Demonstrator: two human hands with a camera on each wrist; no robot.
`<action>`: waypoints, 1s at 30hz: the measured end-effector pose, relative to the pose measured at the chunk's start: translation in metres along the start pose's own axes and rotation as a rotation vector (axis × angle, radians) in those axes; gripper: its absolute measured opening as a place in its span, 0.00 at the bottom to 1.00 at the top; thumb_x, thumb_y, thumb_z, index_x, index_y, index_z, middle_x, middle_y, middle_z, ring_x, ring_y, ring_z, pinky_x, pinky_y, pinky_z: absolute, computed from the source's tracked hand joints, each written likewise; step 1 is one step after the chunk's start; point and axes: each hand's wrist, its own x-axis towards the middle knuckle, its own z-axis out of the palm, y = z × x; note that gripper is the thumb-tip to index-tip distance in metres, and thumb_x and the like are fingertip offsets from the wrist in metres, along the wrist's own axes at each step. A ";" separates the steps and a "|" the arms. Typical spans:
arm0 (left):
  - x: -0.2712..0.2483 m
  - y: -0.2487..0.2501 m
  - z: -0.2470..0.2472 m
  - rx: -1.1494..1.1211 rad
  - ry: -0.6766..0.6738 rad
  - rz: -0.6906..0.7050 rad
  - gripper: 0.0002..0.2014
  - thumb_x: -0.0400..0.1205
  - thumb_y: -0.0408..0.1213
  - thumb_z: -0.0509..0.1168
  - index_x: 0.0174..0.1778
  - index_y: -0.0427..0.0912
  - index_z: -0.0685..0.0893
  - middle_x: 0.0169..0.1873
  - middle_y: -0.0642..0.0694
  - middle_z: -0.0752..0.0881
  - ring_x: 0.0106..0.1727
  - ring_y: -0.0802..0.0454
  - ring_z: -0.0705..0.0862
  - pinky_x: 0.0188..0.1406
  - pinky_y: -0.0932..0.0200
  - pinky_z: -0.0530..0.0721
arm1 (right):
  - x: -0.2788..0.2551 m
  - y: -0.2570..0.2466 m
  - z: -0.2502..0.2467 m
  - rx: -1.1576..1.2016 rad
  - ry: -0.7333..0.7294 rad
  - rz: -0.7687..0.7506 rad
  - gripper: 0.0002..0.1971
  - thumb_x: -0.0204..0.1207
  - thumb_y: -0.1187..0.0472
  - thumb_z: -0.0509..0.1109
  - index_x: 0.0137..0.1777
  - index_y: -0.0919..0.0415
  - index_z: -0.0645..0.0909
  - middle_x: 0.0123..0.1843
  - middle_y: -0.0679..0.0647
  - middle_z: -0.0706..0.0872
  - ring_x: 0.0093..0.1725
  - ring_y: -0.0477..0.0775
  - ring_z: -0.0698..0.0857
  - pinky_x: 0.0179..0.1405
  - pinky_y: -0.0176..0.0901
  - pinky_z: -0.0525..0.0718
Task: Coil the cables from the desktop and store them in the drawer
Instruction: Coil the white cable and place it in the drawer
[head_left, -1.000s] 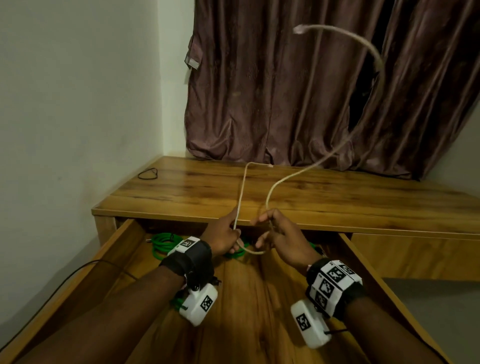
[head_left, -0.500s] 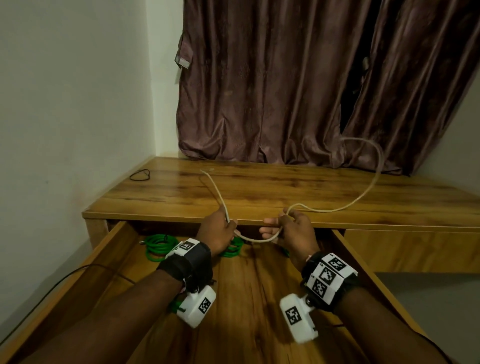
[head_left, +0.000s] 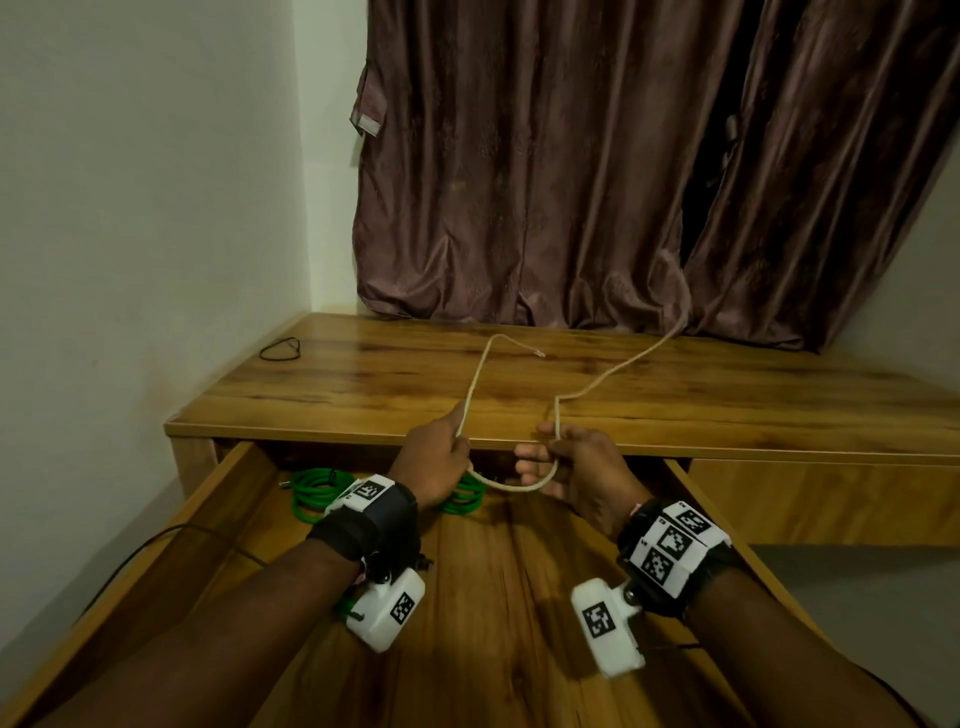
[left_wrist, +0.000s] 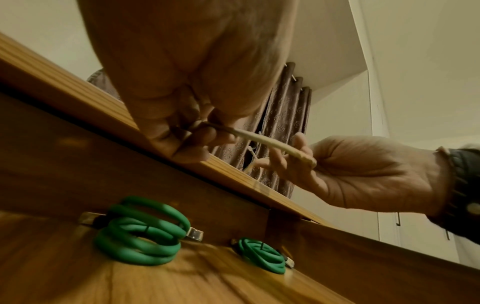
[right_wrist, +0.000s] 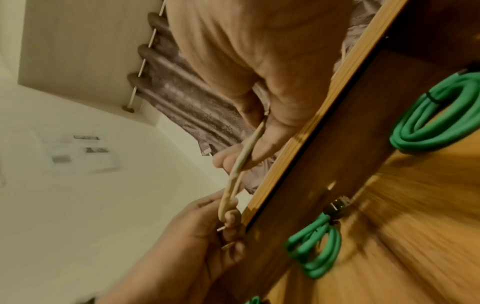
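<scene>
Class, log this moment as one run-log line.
left hand: grips white cable | right hand: grips same cable | drawer: open, two green coils inside | step: coiling

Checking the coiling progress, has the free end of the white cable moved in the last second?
Yes. The white cable had its long end whipped up in front of the curtain; it has dropped onto the desktop, trailing toward the curtain's hem.

No readable text, labels or numbers appear anywhere.
</scene>
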 end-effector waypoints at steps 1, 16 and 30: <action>0.000 -0.001 -0.002 -0.011 0.008 -0.009 0.27 0.92 0.33 0.58 0.90 0.47 0.64 0.39 0.52 0.87 0.36 0.65 0.85 0.33 0.78 0.78 | 0.001 -0.003 -0.002 0.041 0.025 -0.003 0.13 0.91 0.72 0.57 0.72 0.67 0.74 0.43 0.65 0.94 0.34 0.58 0.93 0.29 0.47 0.91; 0.001 0.016 0.001 -0.003 -0.090 0.034 0.25 0.93 0.34 0.56 0.89 0.47 0.67 0.42 0.47 0.89 0.35 0.62 0.86 0.32 0.72 0.81 | 0.009 0.005 -0.018 -0.174 0.039 0.132 0.18 0.96 0.61 0.52 0.77 0.62 0.77 0.30 0.56 0.87 0.19 0.42 0.81 0.19 0.35 0.84; 0.010 -0.013 -0.024 0.011 0.003 -0.031 0.22 0.93 0.33 0.56 0.84 0.46 0.74 0.38 0.51 0.84 0.34 0.62 0.82 0.30 0.73 0.75 | 0.009 -0.006 -0.024 0.099 0.222 0.072 0.13 0.95 0.59 0.56 0.65 0.70 0.77 0.46 0.65 0.91 0.32 0.56 0.94 0.22 0.42 0.88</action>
